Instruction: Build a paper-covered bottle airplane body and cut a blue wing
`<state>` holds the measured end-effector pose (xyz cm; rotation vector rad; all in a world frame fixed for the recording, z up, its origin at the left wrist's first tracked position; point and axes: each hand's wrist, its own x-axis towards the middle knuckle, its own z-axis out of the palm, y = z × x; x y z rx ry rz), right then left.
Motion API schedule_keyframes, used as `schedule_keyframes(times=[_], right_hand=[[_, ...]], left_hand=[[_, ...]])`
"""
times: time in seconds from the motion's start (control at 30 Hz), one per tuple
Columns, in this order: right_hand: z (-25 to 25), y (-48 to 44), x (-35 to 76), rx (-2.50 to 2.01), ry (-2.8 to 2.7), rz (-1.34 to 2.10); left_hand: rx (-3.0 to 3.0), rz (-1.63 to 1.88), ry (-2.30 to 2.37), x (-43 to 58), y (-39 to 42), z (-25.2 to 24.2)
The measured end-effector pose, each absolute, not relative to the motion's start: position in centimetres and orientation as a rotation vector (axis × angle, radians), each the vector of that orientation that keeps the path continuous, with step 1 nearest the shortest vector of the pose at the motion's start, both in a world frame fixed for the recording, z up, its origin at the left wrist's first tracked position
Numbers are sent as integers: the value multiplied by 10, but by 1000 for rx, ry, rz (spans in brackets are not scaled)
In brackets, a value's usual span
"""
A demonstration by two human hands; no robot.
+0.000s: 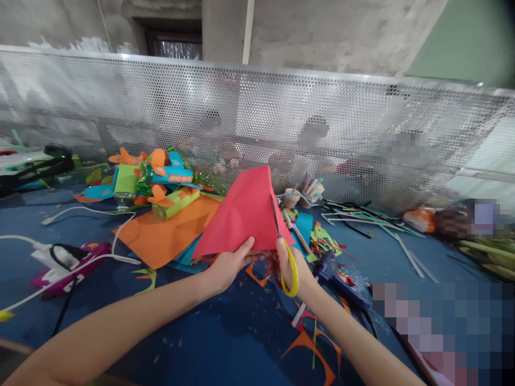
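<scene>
From the head view, I have the red sheet (243, 209) held up over the blue counter (237, 338), and the cutting looks early to me: the paper seems mostly whole, and I see no finished shape parted from it. The left fingers (243, 250) are closed on its lower edge, thumb on top. The right fingers (282, 257) are wrapped around the yellow-handled scissors (295, 274), whose visible blade lies along the sheet's right side (how wide the blades stand, I can't tell). Most of the sheet, I judge, is left uncut. Beyond it, the bottle models (173, 177) already wear coloured paper and fins, and an orange sheet (161, 233) lies near them. Curved orange offcuts (300, 340) on the right look like leavings of finished cuts.
</scene>
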<state>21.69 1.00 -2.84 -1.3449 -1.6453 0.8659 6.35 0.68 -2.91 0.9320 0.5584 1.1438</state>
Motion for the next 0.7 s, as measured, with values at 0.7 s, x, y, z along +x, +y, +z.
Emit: schedule_keyframes(times=[0.7], right_hand=[[-20, 11, 219, -1258, -1479, 774]], left_hand=[[1005, 1121, 614, 70, -7, -34]])
